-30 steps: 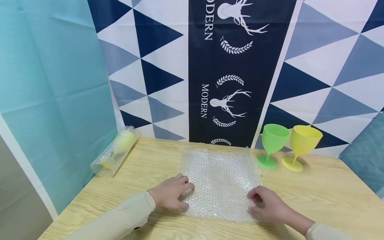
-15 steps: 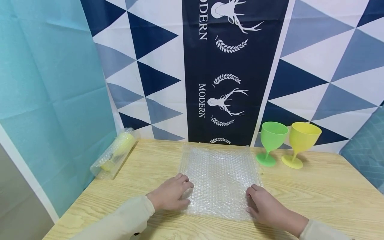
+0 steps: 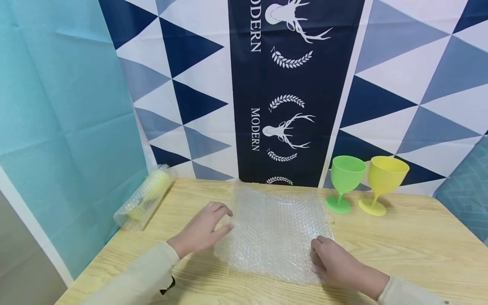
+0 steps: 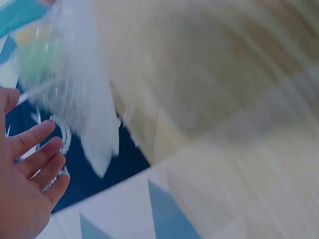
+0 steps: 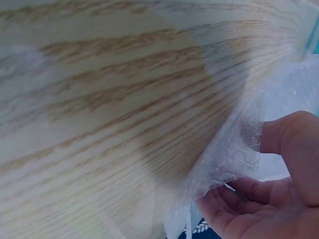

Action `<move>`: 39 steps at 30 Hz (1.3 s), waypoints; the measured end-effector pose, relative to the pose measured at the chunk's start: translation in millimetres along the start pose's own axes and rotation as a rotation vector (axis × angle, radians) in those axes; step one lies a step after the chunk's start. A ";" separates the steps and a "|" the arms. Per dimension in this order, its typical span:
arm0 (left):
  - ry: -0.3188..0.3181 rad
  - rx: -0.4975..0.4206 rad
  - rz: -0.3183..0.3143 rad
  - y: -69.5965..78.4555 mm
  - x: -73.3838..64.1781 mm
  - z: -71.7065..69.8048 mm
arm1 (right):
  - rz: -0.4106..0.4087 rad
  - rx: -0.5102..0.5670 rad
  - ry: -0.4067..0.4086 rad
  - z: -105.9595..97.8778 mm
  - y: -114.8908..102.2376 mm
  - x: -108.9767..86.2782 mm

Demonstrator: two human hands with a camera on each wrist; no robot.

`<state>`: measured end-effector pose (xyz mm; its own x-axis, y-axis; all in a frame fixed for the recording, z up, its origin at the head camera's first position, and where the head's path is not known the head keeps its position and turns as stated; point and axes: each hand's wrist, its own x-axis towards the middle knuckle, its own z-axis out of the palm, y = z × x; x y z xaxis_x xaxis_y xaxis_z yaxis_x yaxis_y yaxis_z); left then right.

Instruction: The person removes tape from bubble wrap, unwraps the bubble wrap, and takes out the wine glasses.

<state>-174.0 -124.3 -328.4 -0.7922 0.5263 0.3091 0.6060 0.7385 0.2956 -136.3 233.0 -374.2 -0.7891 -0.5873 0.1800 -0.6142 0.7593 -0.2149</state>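
Observation:
A sheet of clear bubble wrap (image 3: 274, 231) lies on the wooden table between my hands. My left hand (image 3: 203, 228) is just off its left edge, fingers loosely bent and spread. In the left wrist view that hand (image 4: 32, 184) holds nothing, apart from the blurred wrap (image 4: 92, 89). At the front right edge, my right hand (image 3: 337, 262) pinches the sheet. The right wrist view has the thumb and fingers of this hand (image 5: 279, 184) on either side of the wrap (image 5: 224, 154); the fingertips are partly hidden.
Towards the back right stand a green goblet (image 3: 346, 180) and a yellow goblet (image 3: 383, 182), both upright. A bubble-wrapped yellow object (image 3: 146, 197) lies at the back left by the curtain. The table (image 3: 411, 254) meets a patterned cloth (image 3: 202, 84) at its back edge.
My left hand has come off the sheet, moving left and away from me. The wrap's front left corner has shifted left. My right hand has closed onto the right edge and stays there.

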 end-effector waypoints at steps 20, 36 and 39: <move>0.081 0.232 -0.413 -106.8 -18.8 -65.5 | -0.020 0.004 0.021 0.9 3.2 0.3; -0.053 0.292 -0.697 -165.5 -53.1 -78.6 | -0.058 -0.032 0.056 4.9 2.2 -1.7; -0.042 0.282 -0.689 -166.1 -55.2 -74.9 | -0.055 -0.039 0.057 4.8 2.9 -1.7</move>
<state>-225.5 -307.6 -326.8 -0.9913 -0.0837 0.1013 -0.0662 0.9840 0.1656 -136.8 234.9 -379.7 -0.7519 -0.6122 0.2446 -0.6545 0.7377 -0.1657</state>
